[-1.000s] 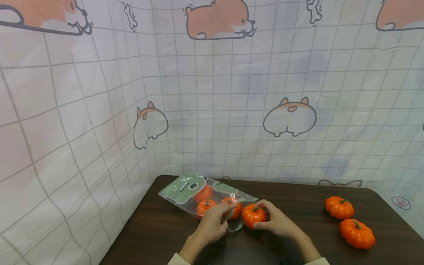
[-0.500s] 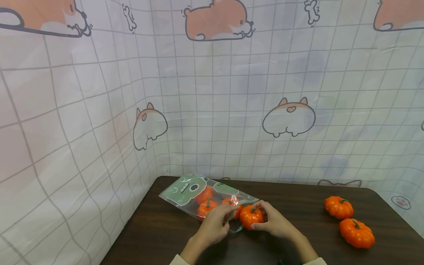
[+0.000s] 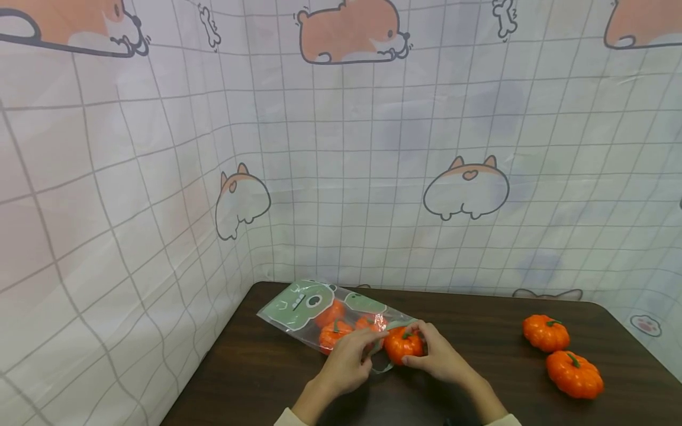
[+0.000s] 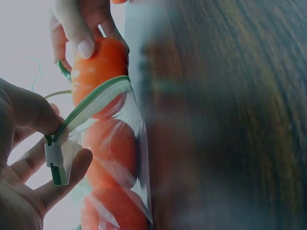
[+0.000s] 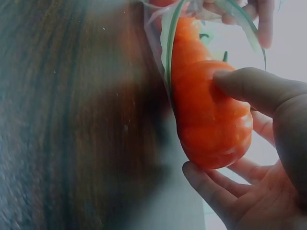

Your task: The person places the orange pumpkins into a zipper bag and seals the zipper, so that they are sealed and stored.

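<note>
Orange pumpkin [image 3: 403,345] gripped in right hand [image 3: 439,357] at bag [image 3: 319,313] mouth

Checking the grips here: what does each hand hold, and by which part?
Right hand grips a pumpkin by its sides; left hand pinches the bag at its zip rim.

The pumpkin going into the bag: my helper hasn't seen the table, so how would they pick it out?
On the dark table, find the clear zip bag at left. At its mouth sits one orange pumpkin, the only one held by the right hand.
</note>
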